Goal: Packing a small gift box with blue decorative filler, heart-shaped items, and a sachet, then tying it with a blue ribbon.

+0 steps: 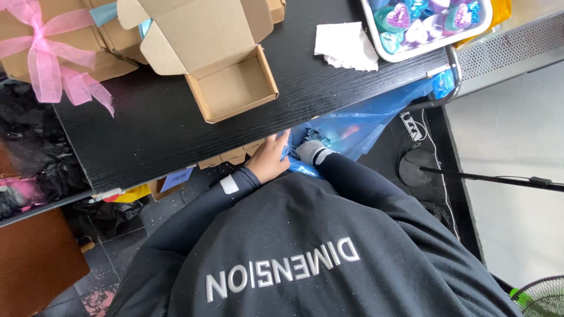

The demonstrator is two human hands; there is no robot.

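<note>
We are seeing even, soft daylight, brightest at the right of the frame, where the pale floor is washing out nearly white. The black worktop is catching a dull sheen that is showing its grain, with no hard glare. Shadows are staying faint and short under the open cardboard box. The lower left and the space beneath the worktop are sinking into darkness. Focus is holding across the centre; straight edges are bowing slightly towards the corners.
</note>
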